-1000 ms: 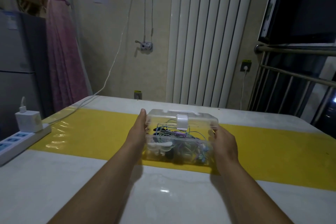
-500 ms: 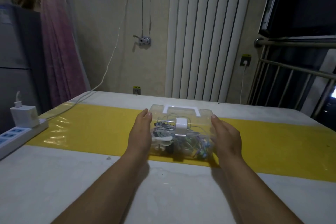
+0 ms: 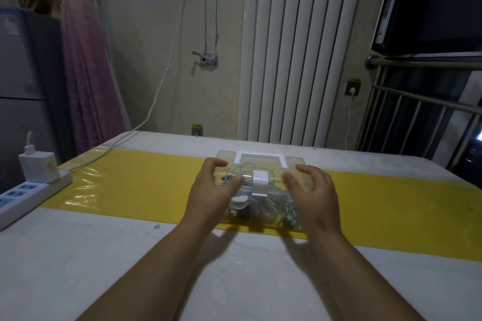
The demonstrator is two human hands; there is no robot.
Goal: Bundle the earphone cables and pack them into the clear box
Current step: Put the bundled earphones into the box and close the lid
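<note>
— Hands first: left hand [image 3: 211, 193] and right hand [image 3: 313, 195], apart, fingers loosely curved, gripping nothing. Hover either side of the white latch [image 3: 260, 183]; cannot tell whether touching the lid.

— And the clear box [image 3: 293, 161]?

— Lies on the yellow strip [image 3: 130, 185] of the desk [image 3: 104, 255], lid down, handle [image 3: 260, 159] at the far side. Earphone cables [image 3: 273, 204] inside, a jumble of coloured wire behind the plastic.

— Looks nearly done, then. Risks?

— Depends on the latch. Cannot confirm fully snapped from this angle. If only half-caught, could pop open on lifting and spill the cables.

— Anything else?

— Possibly a loop pinched under the lid edge; would keep the lid from seating. Also a glossy film over that strip: could let the box skate away under a one-sided press.

— So press evenly, both sides?

— Yes, and check the rim before lifting. Well apart from the power strip [image 3: 26, 198] at the left edge, so no snag likely there.
</note>
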